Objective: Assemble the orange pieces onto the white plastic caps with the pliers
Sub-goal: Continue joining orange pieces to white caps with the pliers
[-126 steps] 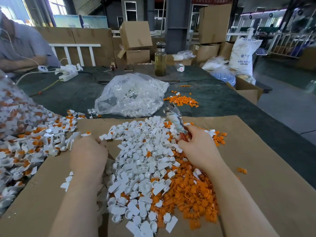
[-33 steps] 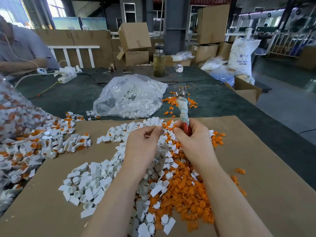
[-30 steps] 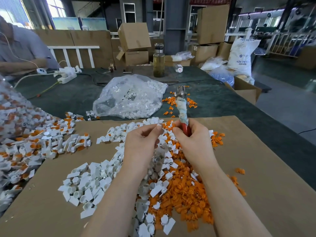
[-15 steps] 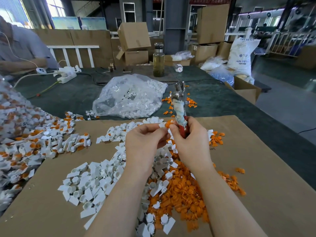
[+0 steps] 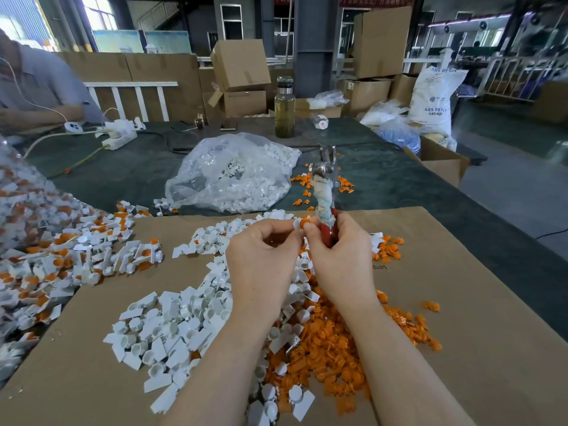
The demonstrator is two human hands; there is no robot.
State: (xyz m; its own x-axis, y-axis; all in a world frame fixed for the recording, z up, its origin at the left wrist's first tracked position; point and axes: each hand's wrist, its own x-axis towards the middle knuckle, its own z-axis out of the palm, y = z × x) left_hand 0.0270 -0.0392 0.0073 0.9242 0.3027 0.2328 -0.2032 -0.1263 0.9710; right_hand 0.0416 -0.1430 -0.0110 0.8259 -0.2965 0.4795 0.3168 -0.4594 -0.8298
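1. Left hand (image 5: pixel 261 259) raised over centre of cardboard sheet (image 5: pixel 461 302), fingertips pinching a white cap (image 5: pixel 297 223) with an orange piece (image 5: pixel 305 223) set at its top.
2. Right hand (image 5: pixel 341 256) just beside it, fingers curled round red grips of pliers (image 5: pixel 324 192); thumb tip touching the orange piece. Pliers upright, cloth-wrapped shank, metal head pointing far. Jaws slightly parted, gripping nothing.
3. Step judged: piece being seated on cap by finger, not yet pressed with the tool.
4. Next move calls for tipping the pliers head down to the cap, jaws astride piece and cap, then a squeeze; cap to be kept steady in the left pinch.
5. Stock: loose caps (image 5: pixel 172 327) near left, loose orange pieces (image 5: pixel 332 342) near right, both under the forearms. Finished-looking mixed heap (image 5: pixel 46 256) at far left edge. Clear bag (image 5: pixel 233 173) of white parts beyond the sheet.
6. Writing: white sack (image 5: pixel 433 99) far right reads "ABS RESIN". Faint print on sheet near right wrist, upside down, unreadable. Bottle (image 5: pixel 284 107) at far centre, no legible label.
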